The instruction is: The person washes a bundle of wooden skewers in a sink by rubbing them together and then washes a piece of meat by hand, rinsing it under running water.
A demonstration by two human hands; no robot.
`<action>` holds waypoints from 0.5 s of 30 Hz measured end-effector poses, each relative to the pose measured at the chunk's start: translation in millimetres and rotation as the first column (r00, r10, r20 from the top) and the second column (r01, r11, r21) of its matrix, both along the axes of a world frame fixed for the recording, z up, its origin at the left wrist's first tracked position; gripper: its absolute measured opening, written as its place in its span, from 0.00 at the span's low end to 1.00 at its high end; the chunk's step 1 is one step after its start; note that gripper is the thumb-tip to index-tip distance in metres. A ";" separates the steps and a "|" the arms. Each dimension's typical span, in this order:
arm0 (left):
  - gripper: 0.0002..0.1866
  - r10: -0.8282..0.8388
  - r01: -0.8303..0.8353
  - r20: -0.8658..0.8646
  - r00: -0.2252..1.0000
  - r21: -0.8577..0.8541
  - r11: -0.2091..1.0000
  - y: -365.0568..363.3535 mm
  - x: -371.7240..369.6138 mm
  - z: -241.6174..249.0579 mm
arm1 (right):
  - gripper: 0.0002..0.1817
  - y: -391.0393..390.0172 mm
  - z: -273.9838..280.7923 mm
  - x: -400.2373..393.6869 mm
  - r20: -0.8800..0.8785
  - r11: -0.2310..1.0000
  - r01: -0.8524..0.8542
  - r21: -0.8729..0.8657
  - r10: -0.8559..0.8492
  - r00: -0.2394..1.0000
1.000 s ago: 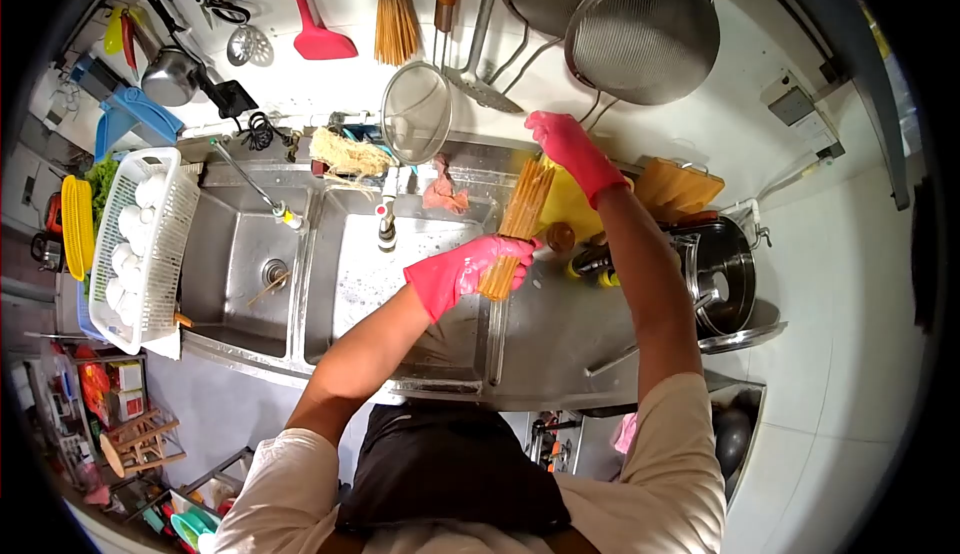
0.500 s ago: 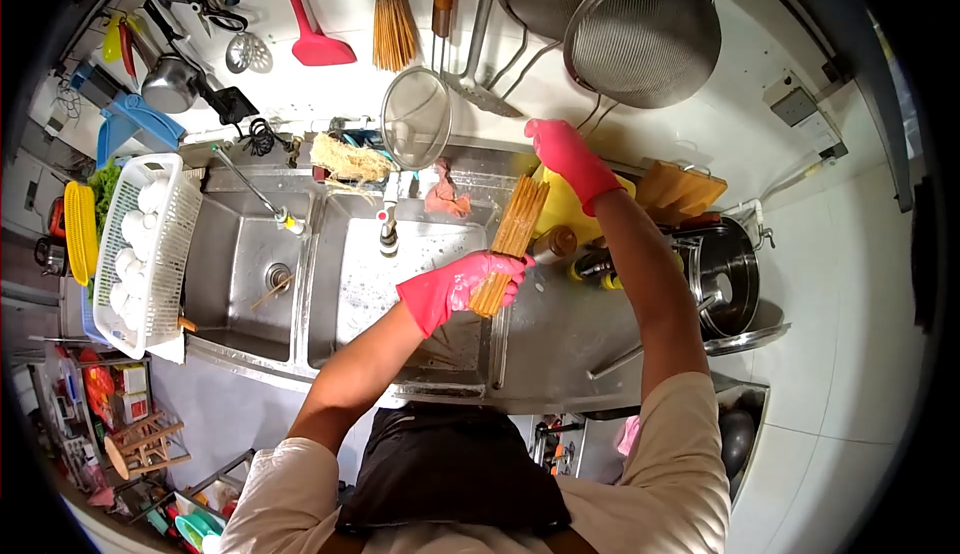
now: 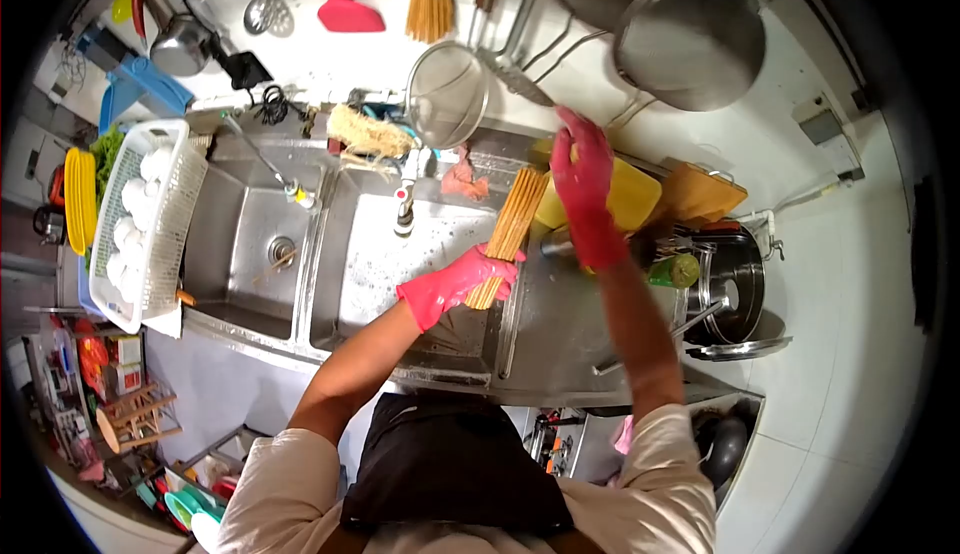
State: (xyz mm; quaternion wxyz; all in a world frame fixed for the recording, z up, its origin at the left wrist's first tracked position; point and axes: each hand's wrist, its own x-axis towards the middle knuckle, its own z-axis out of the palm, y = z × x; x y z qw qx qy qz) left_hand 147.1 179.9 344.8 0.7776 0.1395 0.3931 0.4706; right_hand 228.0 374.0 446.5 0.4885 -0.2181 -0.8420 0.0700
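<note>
In a pink rubber glove, my left hand (image 3: pixel 465 284) is wrapped round the lower part of a bundle of wooden chopsticks (image 3: pixel 517 216), which leans up and to the right over the edge of the middle sink (image 3: pixel 365 284). My right hand (image 3: pixel 582 169), also gloved in pink, is raised just right of the bundle's top, apart from it, with its fingers partly spread and nothing in them. Behind it lies a yellow board or tray (image 3: pixel 630 194). A green-ended bottle or jar (image 3: pixel 680 271) shows right of my right wrist.
A white basket of white cups (image 3: pixel 182 194) stands on the left beside another sink (image 3: pixel 225 254). A faucet (image 3: pixel 403 199) rises behind the middle sink. At right are a dark pot (image 3: pixel 750 284) and a wooden block (image 3: pixel 705 194). Strainers (image 3: pixel 690 42) hang on the wall.
The view has shifted, so wall items appear farther right. My right hand has turned and its fingers have opened more. My left hand still holds the chopsticks.
</note>
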 end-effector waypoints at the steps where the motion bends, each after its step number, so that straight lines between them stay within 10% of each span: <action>1: 0.16 0.017 -0.017 0.012 1.000 -0.014 1.000 -10.9 -0.2 -22.0 | 0.21 -23.2 -21.2 5.9 -0.120 0.990 0.028 -0.135 -0.044 0.992; 5: 0.19 0.139 -0.131 -0.108 0.984 0.076 0.988 -54.4 3.4 -132.1 | 0.25 -116.0 -137.5 -16.4 -0.229 0.553 -0.029 -0.833 -0.297 0.927; 6: 0.21 0.239 -0.126 -0.541 0.807 0.238 0.963 -65.0 12.2 -168.2 | 0.27 -133.6 -164.1 -20.3 -0.155 0.266 -0.054 -0.963 -0.373 0.915; 7: 0.22 0.332 -0.027 -0.832 0.444 0.358 0.933 -79.2 20.8 -190.3 | 0.27 -144.7 -193.9 -20.1 -0.123 0.232 -0.038 -0.972 -0.364 0.923; 8: 0.25 -0.010 0.039 -0.873 0.488 0.011 0.999 -84.9 15.1 -163.7 | 0.25 -146.6 -224.5 -25.6 -0.078 0.064 -0.058 -0.996 -0.369 0.926; 9: 0.25 -0.015 0.032 -0.870 0.493 0.000 0.999 -86.7 16.3 -173.8 | 0.22 -145.9 -251.7 -31.1 -0.038 -0.097 -0.080 -0.992 -0.371 0.928; 11: 0.29 0.256 -0.185 -0.277 0.926 0.257 0.949 -97.9 33.3 -212.9 | 0.18 -154.1 -303.0 -22.8 -0.009 -0.053 -0.022 -0.998 -0.248 0.969; 13: 0.33 0.193 -0.161 -0.183 0.964 0.179 0.971 -103.7 31.5 -263.1 | 0.14 -173.8 -329.7 -11.3 0.034 -0.012 0.033 -0.999 -0.110 0.993; 15: 0.34 0.497 -0.519 0.469 0.730 -0.091 0.850 -88.3 18.6 -219.7 | 0.08 -195.7 -339.6 5.2 -0.033 0.109 -0.035 -0.993 0.023 0.999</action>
